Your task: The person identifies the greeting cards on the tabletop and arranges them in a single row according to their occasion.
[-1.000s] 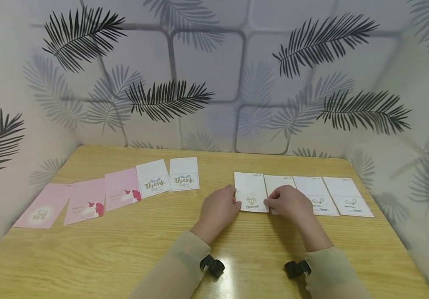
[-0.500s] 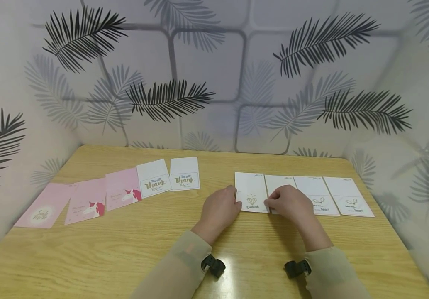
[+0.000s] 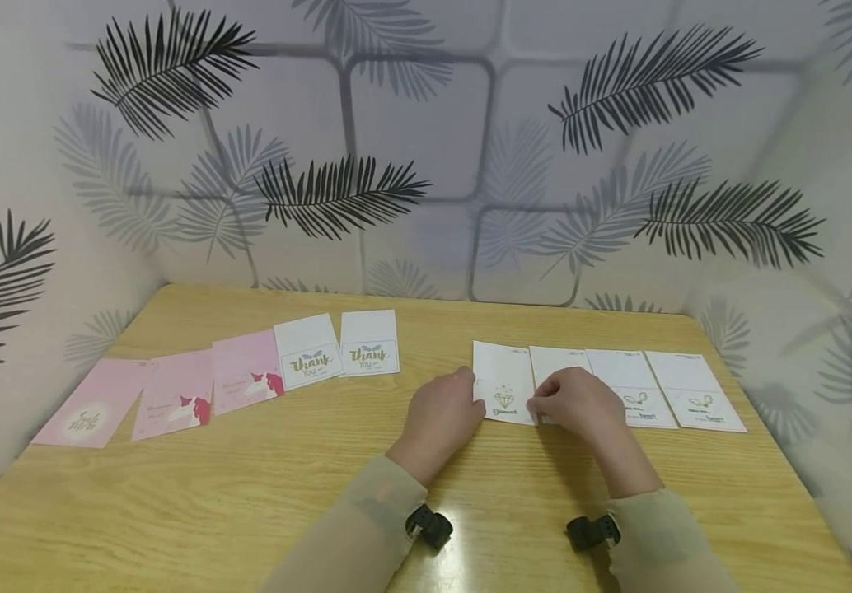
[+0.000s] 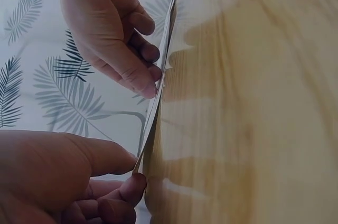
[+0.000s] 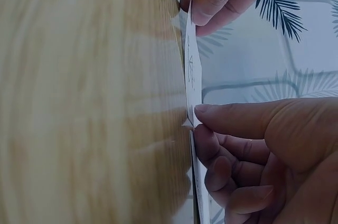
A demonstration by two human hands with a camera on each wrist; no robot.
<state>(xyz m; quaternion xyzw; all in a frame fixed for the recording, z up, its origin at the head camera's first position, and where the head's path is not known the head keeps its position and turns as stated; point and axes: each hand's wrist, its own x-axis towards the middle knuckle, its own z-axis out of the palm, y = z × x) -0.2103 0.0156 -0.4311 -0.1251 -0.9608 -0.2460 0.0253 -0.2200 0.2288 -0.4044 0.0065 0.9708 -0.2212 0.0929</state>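
A white card with a gold diamond print (image 3: 503, 380) lies at the left end of the right-hand row in the head view. My left hand (image 3: 441, 418) pinches its left edge between thumb and finger. In the left wrist view that edge of the card (image 4: 150, 121) stands raised off the table, with my left hand (image 4: 68, 176) below. At the opposite edge, my right hand (image 3: 582, 403) pinches the diamond card near its lower right corner. The right wrist view has thumb and forefinger of this hand (image 5: 264, 150) meeting there. A cream card (image 3: 554, 359) is partly hidden behind the right hand.
Two white cards with a heart print (image 3: 696, 391) continue the row rightward. On the left lie two white thank-you cards (image 3: 369, 342), two pink unicorn cards (image 3: 246, 371) and a pink card with a pale circle (image 3: 92, 403). A leaf-patterned wall (image 3: 426, 148) borders the wooden table (image 3: 248, 511).
The left hand has shifted slightly right, and the diamond card's left edge has come up and inward with it. The right hand stays nearly still. The head view has shifted a little.
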